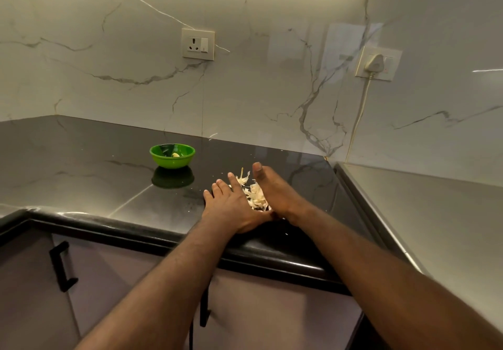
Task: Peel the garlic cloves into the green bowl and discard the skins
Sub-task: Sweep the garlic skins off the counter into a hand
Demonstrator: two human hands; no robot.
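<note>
A small green bowl (172,156) stands on the dark counter, with a pale peeled garlic clove (175,155) inside. To its right lies a pile of papery garlic skins (254,193). My left hand (231,205) lies flat on the counter, fingers straight, against the left side of the pile. On the pile's right side my right hand (275,189) stands on its edge with straight fingers. The two hands meet at the wrists and enclose the skins between them.
The dark glossy countertop (95,180) ends in a rounded front edge (272,257) just below my wrists. A steel surface (422,213) adjoins it on the right. Marble wall with a socket (198,44) and a plugged-in socket (378,63) behind. Small skin flecks lie near the edge.
</note>
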